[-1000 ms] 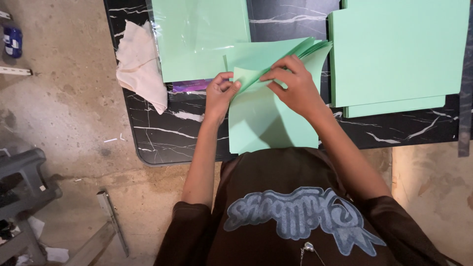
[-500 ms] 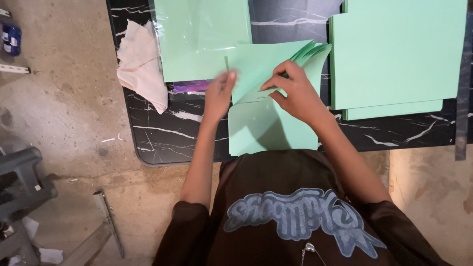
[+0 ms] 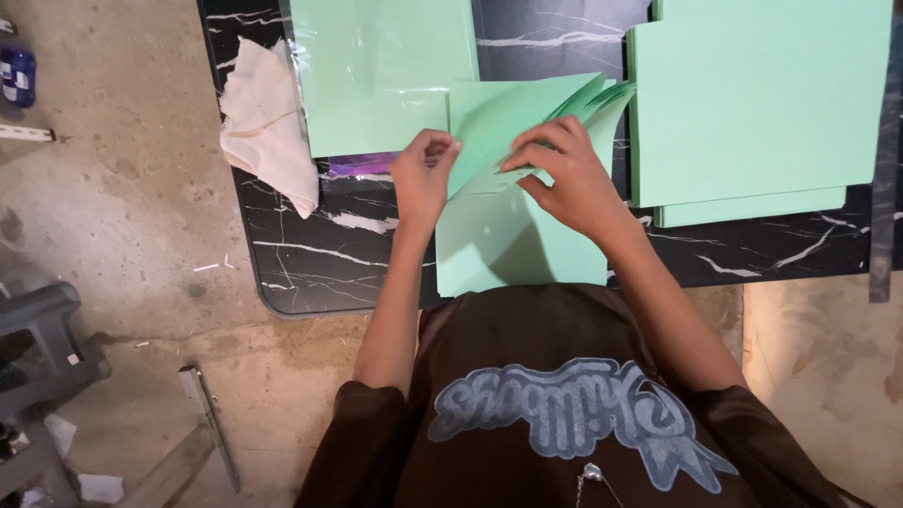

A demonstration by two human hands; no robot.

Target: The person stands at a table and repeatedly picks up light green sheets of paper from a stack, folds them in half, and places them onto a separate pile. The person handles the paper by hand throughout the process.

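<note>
A small stack of mint green paper sheets [image 3: 513,235] lies on the black marble-patterned table [image 3: 320,263] right in front of me. My left hand [image 3: 423,174] pinches the left edge of the upper sheets, fingers curled on them. My right hand [image 3: 564,174] presses down on the raised, fanned upper sheets [image 3: 527,118], whose far corners splay apart near the middle of the table.
A larger green stack [image 3: 752,103] lies at the right, another under clear plastic wrap [image 3: 381,71] at the back left. A white cloth [image 3: 268,122] hangs over the table's left edge. A grey stool [image 3: 38,348] and metal strip [image 3: 212,423] are on the concrete floor.
My left hand has closed on the sheets' left edge after holding its fingers straighter. The fanned sheets stay lifted under my right hand.
</note>
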